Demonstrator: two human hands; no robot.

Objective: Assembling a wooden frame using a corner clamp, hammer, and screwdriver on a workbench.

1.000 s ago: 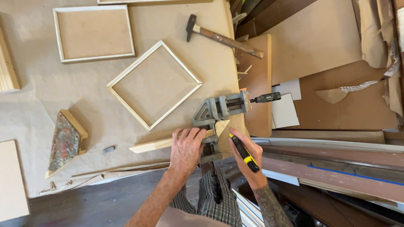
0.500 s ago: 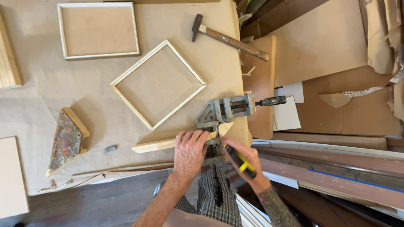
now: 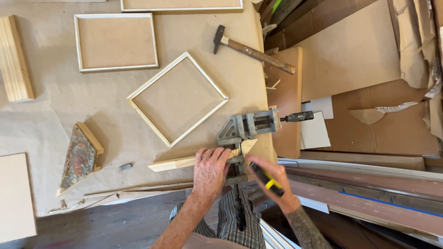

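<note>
- The corner clamp (image 3: 247, 129) sits at the near right edge of the paper-covered table (image 3: 46, 115); everything below is placed from it
- The left hand (image 3: 210, 171) lies just on the near side of the clamp, palm down and fingers curled over the wooden strip (image 3: 184, 162), pressing it flat; the strip runs out from the clamp toward the left, and its mitred end (image 3: 248, 145) shows pale beside the clamp body
- The right hand (image 3: 272, 182), near and slightly right of the clamp, is closed around a tool with a black and yellow handle (image 3: 265, 179), its tip pointing in toward the clamp; what the tip touches I cannot tell
- As I judge it, this goes best if the left hand keeps the strip hard against the clamp's inner fence, so the cut end does not creep while the jaw is tightened
- Work the tool with short, steady moves, and check that the mitre sits flush before the final squeeze
- The clamp's black screw handle (image 3: 297, 117) sticks out to the right, past the table edge, so the sleeve and elbow want keeping off it
- Beyond the clamp to the left lies a finished square frame (image 3: 177, 99); further off is a hammer (image 3: 251, 50)
</note>
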